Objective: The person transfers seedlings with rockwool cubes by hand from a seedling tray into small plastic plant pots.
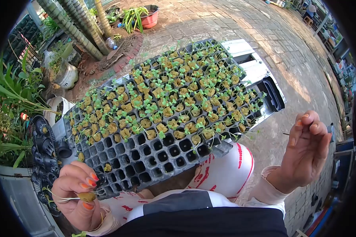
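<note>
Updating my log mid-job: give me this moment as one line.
left hand: pinching seedling plug | right hand: raised, thin stick between fingers | cell tray: leafy seedlings in far rows

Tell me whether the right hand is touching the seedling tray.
Apart. The head view shows bare paving between the right hand and the seedling tray.

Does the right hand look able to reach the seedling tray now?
Probably yes: the right hand is raised beside the seedling tray, with no visible obstacle between them, though it seems to hold a thin stick.
</note>
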A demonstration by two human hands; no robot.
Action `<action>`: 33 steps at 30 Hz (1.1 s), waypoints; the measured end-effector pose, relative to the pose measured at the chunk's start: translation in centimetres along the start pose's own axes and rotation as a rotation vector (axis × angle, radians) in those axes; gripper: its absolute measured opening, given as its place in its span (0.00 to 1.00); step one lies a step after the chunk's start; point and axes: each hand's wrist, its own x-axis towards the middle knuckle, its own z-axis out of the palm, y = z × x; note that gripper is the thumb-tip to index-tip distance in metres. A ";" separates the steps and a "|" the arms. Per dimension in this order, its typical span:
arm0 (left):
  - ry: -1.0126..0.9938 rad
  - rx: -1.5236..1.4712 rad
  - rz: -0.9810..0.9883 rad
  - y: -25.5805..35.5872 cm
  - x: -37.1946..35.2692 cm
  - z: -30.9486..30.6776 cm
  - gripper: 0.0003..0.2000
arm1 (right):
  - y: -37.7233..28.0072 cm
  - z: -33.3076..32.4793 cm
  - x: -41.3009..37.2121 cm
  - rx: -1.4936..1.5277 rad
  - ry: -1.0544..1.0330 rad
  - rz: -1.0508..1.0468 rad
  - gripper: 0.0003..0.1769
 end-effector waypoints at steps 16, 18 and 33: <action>0.254 0.003 0.130 1.6 -1.4 -4.5 0.16 | -0.6 13.3 0.3 -0.870 -1.181 -0.371 0.13; 0.258 0.003 0.139 1.7 -1.7 -5.6 0.16 | -1.9 17.7 -0.8 -0.954 -1.157 -0.498 0.10; 0.319 -0.134 0.084 -1.3 -0.9 -11.5 0.11 | 2.6 26.7 3.9 -0.601 -1.204 -0.346 0.17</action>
